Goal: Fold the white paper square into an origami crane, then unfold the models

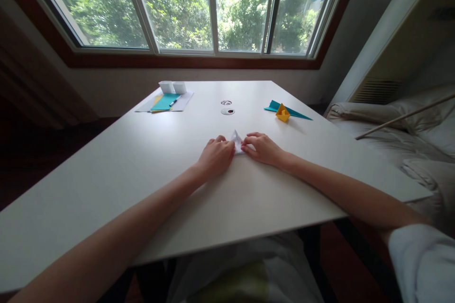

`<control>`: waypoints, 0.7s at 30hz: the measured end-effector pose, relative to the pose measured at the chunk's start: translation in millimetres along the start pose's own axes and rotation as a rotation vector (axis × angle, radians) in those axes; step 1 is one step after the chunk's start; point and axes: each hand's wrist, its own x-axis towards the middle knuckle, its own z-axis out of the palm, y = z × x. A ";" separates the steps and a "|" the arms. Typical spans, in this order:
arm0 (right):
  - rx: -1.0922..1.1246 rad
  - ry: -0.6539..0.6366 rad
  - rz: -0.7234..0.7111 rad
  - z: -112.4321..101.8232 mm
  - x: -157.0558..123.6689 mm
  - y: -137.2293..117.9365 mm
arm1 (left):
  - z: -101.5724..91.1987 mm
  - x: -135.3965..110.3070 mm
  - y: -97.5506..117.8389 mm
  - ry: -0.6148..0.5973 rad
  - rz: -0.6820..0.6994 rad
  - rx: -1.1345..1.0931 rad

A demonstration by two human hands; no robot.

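Observation:
A small piece of folded white paper [236, 140] with a pointed top lies on the white table, between my two hands. My left hand [217, 152] is closed on its left side, the fingers bent and the tips partly hidden. From the other side, my right hand [261, 147] pinches the right edge of the paper between thumb and fingers. Both wrists stay low over the tabletop.
On the white table [170, 161], a yellow paper boat [283, 113] and a teal paper plane [298, 114] sit at the right. Two round pieces, one a disc [228, 111], lie mid-table. Back left are teal paper [165, 102], a pen [174, 102] and white boxes [179, 87].

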 end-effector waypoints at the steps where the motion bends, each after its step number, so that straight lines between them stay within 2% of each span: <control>1: -0.008 -0.008 -0.002 -0.5 0.0 -0.5 | -0.8 0.3 -0.1 -0.009 0.009 -0.011; 5: -0.030 -0.030 -0.014 -2.0 0.5 -2.5 | -1.7 1.4 -2.1 -0.024 0.035 -0.090; 10: -0.018 -0.043 -0.015 3.5 1.8 1.6 | 7.2 3.6 -13.0 -0.019 0.080 -0.200; 14: -0.014 -0.073 -0.017 9.3 1.4 8.1 | 13.7 3.9 -22.7 -0.079 0.121 -0.274; 21: 0.042 -0.177 -0.128 8.8 0.8 13.5 | 7.0 -0.8 -23.7 -0.104 0.154 -0.316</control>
